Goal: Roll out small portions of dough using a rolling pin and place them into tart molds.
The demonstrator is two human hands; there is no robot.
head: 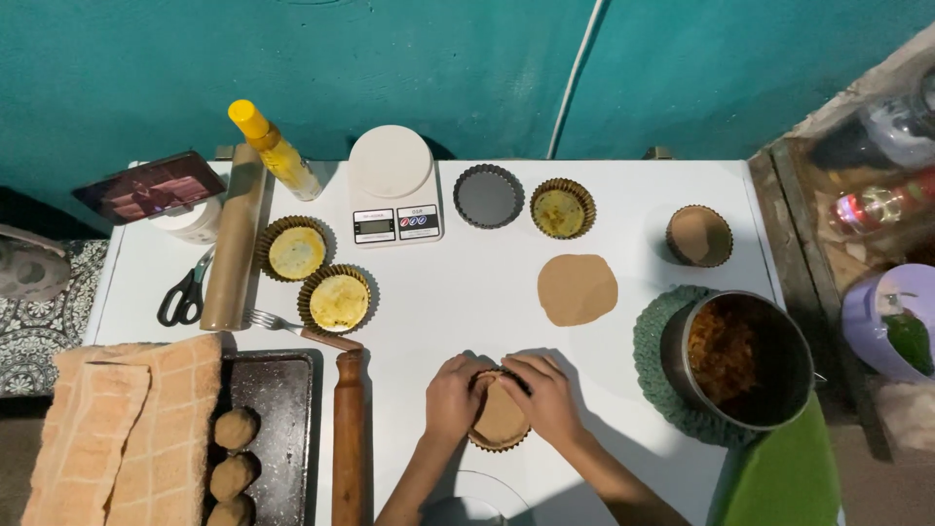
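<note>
Brown dough disc in fluted tart tin (500, 417), lower centre of frame on white surface (467, 292). My left hand (452, 396) and right hand (543, 396) cup tin, fingers pressed on dough rim. Second rolled dough round (578, 289) above. Filling pot (737, 358) at right.

Teal painted wall (409, 68) with a white cable (575, 78) behind a white table (467, 282); patterned floor tiles (29, 331) at left.
</note>
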